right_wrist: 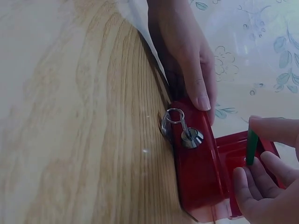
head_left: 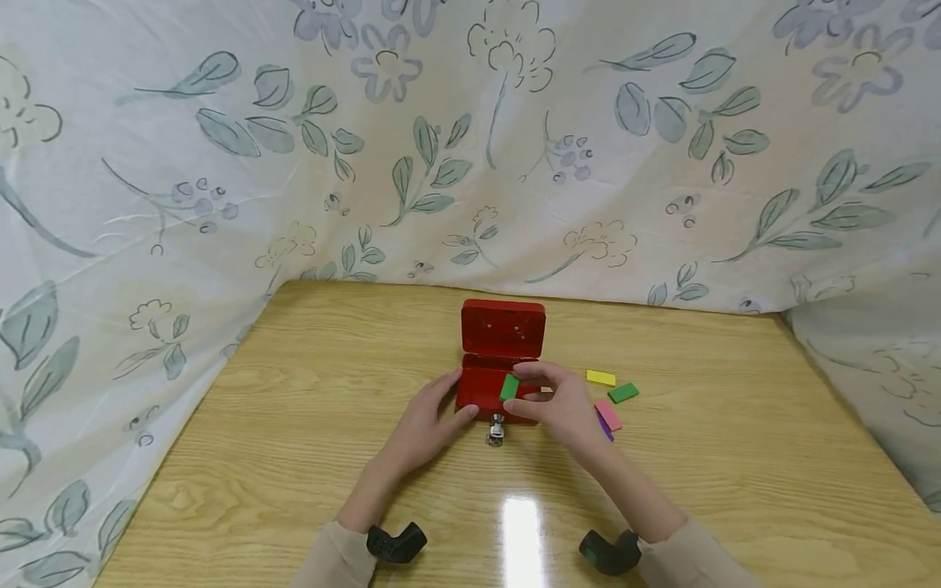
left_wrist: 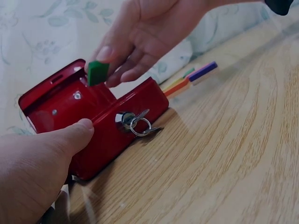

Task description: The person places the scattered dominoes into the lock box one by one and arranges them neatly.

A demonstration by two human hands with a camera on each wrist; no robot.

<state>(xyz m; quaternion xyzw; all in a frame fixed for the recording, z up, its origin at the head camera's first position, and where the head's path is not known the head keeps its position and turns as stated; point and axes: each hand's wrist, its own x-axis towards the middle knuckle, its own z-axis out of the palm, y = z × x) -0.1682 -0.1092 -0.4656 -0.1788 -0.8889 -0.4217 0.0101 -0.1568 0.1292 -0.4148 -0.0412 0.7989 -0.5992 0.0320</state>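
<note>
A small red metal cash box (head_left: pixel 503 328) stands on the table with its lid raised. Its left side is gripped by my left hand (head_left: pixel 425 426), the thumb lying on the front edge near the lock. Keys on a ring (left_wrist: pixel 141 127) hang from the lock (left_wrist: pixel 124 120) on the front wall. Over the box's open inside, my right hand (head_left: pixel 564 410) pinches a flat green block (head_left: pixel 510 387) between thumb and fingers. In the right wrist view that block (right_wrist: pixel 251 147) is seen edge-on, held upright. Part of the box's inside is hidden behind the right hand.
Right of the box lie loose blocks: a yellow one (head_left: pixel 600 378), a green one (head_left: pixel 623 393), a pink one (head_left: pixel 608 415) and a purple one (head_left: pixel 604 425) partly under the pink. An orange block (left_wrist: pixel 177 87) shows in the left wrist view. A flowered cloth (head_left: pixel 470 163) hangs behind the table.
</note>
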